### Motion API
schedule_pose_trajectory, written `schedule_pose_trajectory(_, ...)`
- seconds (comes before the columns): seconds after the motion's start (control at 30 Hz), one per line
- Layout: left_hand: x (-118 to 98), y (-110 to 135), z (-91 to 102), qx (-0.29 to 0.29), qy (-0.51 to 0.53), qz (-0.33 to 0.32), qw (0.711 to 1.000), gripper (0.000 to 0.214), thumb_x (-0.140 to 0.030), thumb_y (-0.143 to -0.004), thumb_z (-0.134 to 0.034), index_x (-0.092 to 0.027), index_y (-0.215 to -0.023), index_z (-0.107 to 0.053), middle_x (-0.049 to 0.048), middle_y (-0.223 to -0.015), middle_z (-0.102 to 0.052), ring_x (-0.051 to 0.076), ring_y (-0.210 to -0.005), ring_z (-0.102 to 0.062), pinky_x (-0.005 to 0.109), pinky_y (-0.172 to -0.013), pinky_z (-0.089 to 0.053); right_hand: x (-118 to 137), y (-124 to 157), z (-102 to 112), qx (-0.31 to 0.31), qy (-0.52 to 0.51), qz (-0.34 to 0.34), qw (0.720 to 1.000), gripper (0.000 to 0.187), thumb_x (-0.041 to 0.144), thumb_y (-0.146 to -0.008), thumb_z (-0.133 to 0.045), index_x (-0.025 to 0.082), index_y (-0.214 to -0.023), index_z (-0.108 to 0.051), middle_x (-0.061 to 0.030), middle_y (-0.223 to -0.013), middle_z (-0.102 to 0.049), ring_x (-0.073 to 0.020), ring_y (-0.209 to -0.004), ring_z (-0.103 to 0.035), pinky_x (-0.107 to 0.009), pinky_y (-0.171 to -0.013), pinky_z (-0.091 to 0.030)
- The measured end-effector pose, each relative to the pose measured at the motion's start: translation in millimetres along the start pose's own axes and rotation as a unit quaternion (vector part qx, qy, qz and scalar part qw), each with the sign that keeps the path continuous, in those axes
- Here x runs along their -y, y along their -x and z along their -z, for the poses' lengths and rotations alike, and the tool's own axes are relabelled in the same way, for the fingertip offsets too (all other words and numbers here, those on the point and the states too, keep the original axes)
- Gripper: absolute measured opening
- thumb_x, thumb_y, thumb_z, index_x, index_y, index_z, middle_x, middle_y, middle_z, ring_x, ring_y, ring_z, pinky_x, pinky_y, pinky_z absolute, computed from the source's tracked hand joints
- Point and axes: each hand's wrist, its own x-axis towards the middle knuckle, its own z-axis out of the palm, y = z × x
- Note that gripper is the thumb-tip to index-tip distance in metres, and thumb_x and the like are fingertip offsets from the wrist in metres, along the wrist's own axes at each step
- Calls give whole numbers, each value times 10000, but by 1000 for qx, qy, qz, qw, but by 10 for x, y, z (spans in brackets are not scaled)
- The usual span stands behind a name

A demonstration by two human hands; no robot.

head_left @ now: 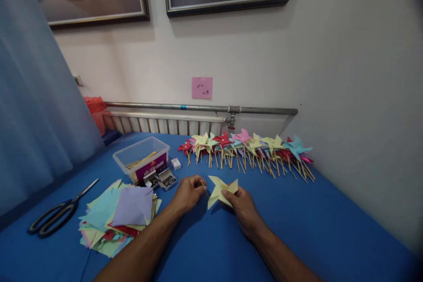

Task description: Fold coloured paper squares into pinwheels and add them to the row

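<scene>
My right hand pinches a pale yellow paper pinwheel, its thumb pressed near the middle of the folded blades. To the left of it, my left hand is closed on a thin wooden stick, which slants down toward the pinwheel. Stick and pinwheel look apart, with a small gap between them. Both hands are just above the blue-covered table. Behind them lies a long row of finished pinwheels on sticks, in yellow, red, pink and blue.
At left, a pile of cut paper squares lies beside black-handled scissors. A clear plastic box holds sticks. Near it are open boxes of metal pins and a small white box. A pipe and radiator line the wall.
</scene>
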Motion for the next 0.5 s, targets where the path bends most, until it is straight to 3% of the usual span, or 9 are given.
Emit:
schedule_pose_trajectory(0.27, -116, 50, 84, -15, -100, -14, 995, 97, -125, -697, -564, -168, -714, -650, -32, -598, -583, 103, -555, -479, 210, -532, -314, 14, 15, -15, -2, -3, 0, 1000, 444, 417, -575, -870, 167, -891, -683, -33, -781, -735, -197, -686, -647, -308, -673, -503)
schedule_pose_trajectory(0.5, -74, 36, -31, 8, 35, 19, 999, 88, -215, -702, -616, -150, -741, -660, -31, -605, -560, 95, -534, -445, 218, -525, -313, 72, 50, -33, -1, -1, -5, 1000, 419, 408, -574, -870, 171, -860, -676, -9, -731, -710, -182, -655, -625, -303, -656, -491)
